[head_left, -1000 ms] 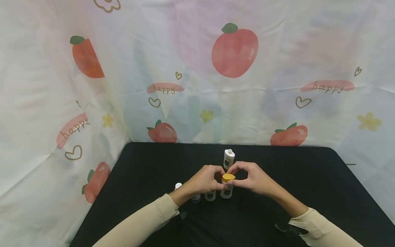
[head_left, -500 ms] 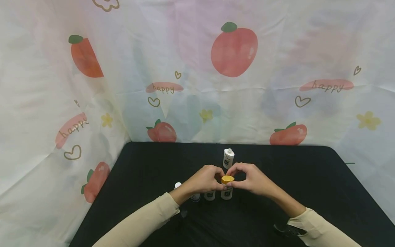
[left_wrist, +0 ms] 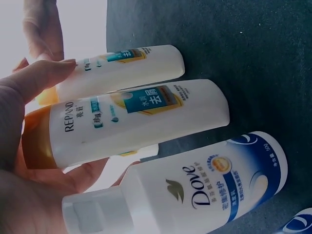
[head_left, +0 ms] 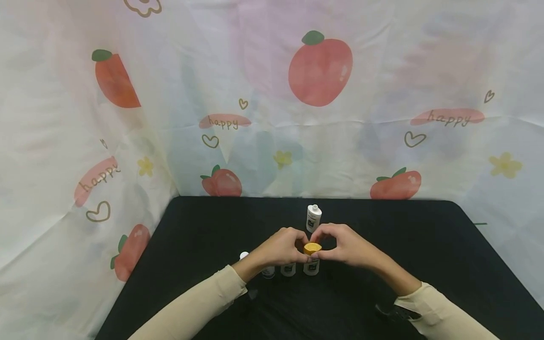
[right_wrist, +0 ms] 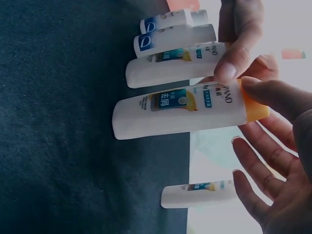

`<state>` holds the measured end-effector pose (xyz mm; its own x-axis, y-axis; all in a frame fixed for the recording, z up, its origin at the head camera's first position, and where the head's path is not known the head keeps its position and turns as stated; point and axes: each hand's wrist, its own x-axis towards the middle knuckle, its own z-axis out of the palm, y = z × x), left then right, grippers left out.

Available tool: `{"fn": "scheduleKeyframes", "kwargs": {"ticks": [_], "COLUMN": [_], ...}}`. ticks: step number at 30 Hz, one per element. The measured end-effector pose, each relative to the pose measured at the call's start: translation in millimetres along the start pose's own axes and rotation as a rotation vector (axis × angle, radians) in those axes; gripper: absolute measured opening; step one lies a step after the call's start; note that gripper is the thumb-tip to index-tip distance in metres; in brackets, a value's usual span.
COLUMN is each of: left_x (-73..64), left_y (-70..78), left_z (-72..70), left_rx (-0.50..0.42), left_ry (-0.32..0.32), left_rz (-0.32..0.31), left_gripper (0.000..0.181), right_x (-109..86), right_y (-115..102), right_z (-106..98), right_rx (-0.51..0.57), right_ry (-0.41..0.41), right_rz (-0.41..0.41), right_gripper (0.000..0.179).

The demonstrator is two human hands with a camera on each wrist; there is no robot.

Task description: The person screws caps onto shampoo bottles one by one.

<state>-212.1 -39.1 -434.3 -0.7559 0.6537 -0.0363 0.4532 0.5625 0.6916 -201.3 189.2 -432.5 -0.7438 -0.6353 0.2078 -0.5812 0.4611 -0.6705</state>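
Note:
Both hands meet at a white shampoo bottle (head_left: 311, 268) with a yellow cap (head_left: 312, 248), standing upright on the black table. My right hand (head_left: 350, 245) pinches the cap between thumb and forefinger; its other fingers are spread in the right wrist view. With its thumb at the bottle's shoulder, my left hand (head_left: 276, 248) pinches the top from the other side. Beside it, below my left hand, stands a second yellow-capped shampoo bottle (left_wrist: 141, 122). A white-and-blue Dove bottle (left_wrist: 195, 190) with a white flip cap follows, partly hidden by the left hand in the head view.
Behind the hands stands a white shampoo bottle (head_left: 313, 218) with a bare narrow white neck, no yellow cap on it. Another Dove bottle (right_wrist: 165, 20) ends the row at the left. A printed fabric curtain (head_left: 263, 94) hangs along the back and left of the black table (head_left: 212, 222).
The yellow cap and the fingertips round it have sunk slightly toward the bottle. Both hands keep their hold, and the other bottles stand where they were. The head view has shifted a little.

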Motion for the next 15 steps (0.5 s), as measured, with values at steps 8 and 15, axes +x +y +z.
{"fn": "scheduleKeyframes", "kwargs": {"ticks": [8,15], "left_x": [-0.5,-0.9], "left_y": [-4.3,-7.5], "left_z": [-7.6,-22.5], "left_rx": [-0.041,-0.043], "left_ry": [-0.113,-0.260], "left_rz": [0.028,0.099], "left_gripper": [0.035,0.048], "right_x": [-0.4,-1.6], "right_y": [-2.3,-2.2], "right_z": [-7.6,-16.6], "right_rx": [-0.003,0.009], "right_ry": [-0.035,-0.030], "right_rz": [-0.012,-0.063], "right_gripper": [0.026,0.019]}}
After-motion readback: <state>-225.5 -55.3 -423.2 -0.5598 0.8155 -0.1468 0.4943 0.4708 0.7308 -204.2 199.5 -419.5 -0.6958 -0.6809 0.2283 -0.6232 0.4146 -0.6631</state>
